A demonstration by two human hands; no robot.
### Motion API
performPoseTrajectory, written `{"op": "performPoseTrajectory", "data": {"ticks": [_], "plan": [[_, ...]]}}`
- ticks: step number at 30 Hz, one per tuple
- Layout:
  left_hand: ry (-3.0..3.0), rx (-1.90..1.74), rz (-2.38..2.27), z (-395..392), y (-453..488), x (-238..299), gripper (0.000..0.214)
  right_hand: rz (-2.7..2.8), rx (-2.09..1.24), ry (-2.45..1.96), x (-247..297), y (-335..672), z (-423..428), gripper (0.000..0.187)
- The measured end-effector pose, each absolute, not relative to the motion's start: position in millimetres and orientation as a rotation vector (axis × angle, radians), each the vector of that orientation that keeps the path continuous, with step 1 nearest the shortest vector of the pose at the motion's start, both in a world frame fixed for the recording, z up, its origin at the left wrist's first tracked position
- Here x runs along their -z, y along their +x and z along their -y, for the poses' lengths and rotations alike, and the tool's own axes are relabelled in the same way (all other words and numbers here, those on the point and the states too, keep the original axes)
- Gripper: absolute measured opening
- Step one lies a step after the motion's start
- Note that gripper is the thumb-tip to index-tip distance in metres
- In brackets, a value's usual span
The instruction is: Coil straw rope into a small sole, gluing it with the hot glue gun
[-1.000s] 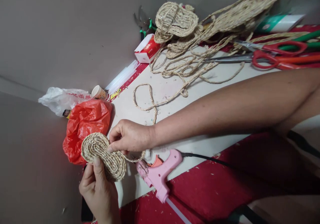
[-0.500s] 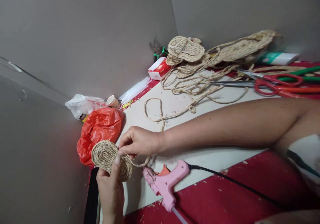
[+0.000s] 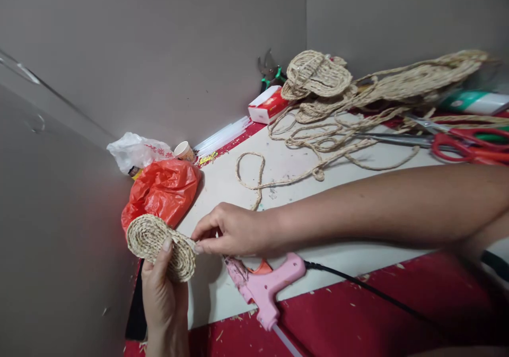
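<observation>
Coiled cord pad is up in my hands, off the counter, over by the wall edge. Rounded at both ends, narrower at the waist. Left grip closed on it: thumb flat on the top face at the waist, fingers under. Right grip closed too, thumb and fingertips pinching braided cord right at the pad's side. Exact contact partly hidden by my fingers.

Cord on the counter: one loose loop mid-surface, running back to a tangle near the wall corner. Cord bundle and pad stack sit there as well, red/white box just beside the stack.

Pink glue gun lies across the front edge of the white surface, nozzle near my right wrist, black cable trailing over the red part.

Wall edge: red plastic bag behind the pad from this view, can't tell if they touch. White bag and paper cup next to it. Red-handled scissors beyond my right forearm.
</observation>
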State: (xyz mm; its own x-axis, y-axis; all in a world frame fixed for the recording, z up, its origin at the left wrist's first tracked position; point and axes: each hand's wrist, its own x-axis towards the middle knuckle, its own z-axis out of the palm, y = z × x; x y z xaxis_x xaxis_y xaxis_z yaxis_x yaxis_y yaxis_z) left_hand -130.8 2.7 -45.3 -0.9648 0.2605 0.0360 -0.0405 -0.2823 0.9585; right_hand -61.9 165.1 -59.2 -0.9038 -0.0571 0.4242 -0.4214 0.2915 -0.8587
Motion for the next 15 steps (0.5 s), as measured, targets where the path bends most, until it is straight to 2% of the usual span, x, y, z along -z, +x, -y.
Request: {"op": "performPoseTrajectory", "data": {"ticks": [4,11,15], "plan": [[0.228,-2.358,-1.722,-2.0,-132.2,46.3,0.032,2.268,-1.436,0.42,59.8,-56.9,-164.4,0.035],[0.101,-2.305,-1.737,-1.9,-131.4,46.5,0.029,2.36,-0.887,0.552,65.4,-55.3,-168.0,0.034],[0.047,-2.339,-1.683,-5.7,-132.7,44.0,0.02,2.304,-0.744,0.558,66.1,-59.3,-171.2,0.031]]}}
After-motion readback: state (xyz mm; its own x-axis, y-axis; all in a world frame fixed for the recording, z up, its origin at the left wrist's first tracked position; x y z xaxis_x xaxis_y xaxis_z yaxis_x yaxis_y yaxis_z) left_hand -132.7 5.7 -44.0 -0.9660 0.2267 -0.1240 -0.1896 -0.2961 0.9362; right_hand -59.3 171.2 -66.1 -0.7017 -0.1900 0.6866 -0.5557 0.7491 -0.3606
